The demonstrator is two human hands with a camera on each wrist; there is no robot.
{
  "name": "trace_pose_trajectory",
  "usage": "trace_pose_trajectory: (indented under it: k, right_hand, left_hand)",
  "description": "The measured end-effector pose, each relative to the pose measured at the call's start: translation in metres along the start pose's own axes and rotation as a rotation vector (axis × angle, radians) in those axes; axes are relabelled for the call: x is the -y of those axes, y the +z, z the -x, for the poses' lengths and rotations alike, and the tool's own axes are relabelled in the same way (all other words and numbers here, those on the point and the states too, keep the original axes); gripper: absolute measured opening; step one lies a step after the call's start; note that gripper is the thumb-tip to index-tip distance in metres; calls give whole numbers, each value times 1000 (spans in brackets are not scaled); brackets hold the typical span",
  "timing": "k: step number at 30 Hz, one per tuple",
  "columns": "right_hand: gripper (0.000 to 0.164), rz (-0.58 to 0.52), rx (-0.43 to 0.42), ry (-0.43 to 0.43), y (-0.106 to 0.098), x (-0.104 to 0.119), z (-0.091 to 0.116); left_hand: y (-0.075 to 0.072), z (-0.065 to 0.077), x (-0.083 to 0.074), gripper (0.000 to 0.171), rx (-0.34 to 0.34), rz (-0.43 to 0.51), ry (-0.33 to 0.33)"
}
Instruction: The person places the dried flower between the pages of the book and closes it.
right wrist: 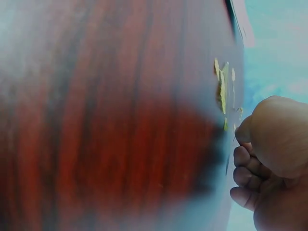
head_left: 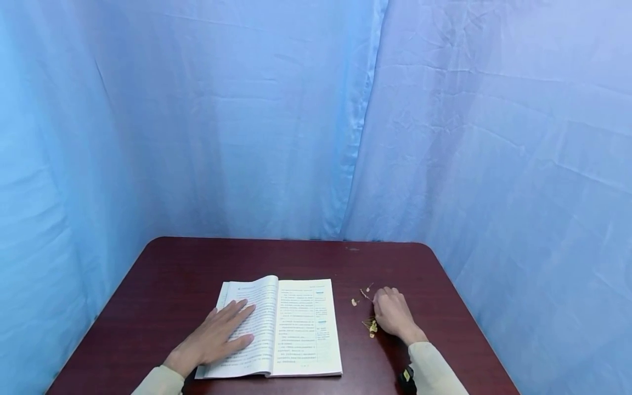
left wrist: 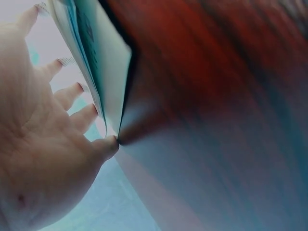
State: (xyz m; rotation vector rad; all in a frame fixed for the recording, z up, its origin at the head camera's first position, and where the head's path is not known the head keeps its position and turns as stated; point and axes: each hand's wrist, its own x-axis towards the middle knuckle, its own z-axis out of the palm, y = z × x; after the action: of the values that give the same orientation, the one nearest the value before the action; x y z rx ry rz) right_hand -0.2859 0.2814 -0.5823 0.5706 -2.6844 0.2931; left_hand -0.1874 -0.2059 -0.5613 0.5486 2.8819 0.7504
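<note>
An open book (head_left: 301, 329) with printed pages lies on the dark red-brown table. My left hand (head_left: 217, 334) rests with spread fingers on its raised left page; in the left wrist view the thumb (left wrist: 107, 147) comes to the book's lower corner (left wrist: 115, 91). Right of the book my right hand (head_left: 393, 314) is low at the tabletop with curled fingers, and a thin dried sprig (head_left: 365, 294) runs up to its fingertips. Small yellow dried leaves (head_left: 372, 328) lie beside that hand. The right wrist view shows its thumb bent over the fingers, close to the yellow pieces (right wrist: 222, 89).
The table (head_left: 187, 263) has rounded far corners. Blue curtains (head_left: 247, 137) hang behind it and along both sides. A small pale dried piece (head_left: 354, 302) lies between the book and the right hand. A black band (head_left: 407, 378) is at the right wrist.
</note>
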Motion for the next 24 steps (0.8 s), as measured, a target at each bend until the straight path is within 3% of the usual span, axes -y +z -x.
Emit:
trace_pose_trajectory:
  k: [12,24]
  right_hand:
    - [17,-23,38,60,-20,3,-10]
    - [17,-54,12,4,-32,26,-17]
  left_hand:
    - [4,-1,4,79,7,1,-23]
    - [1,-3,2,79,17,9,-21]
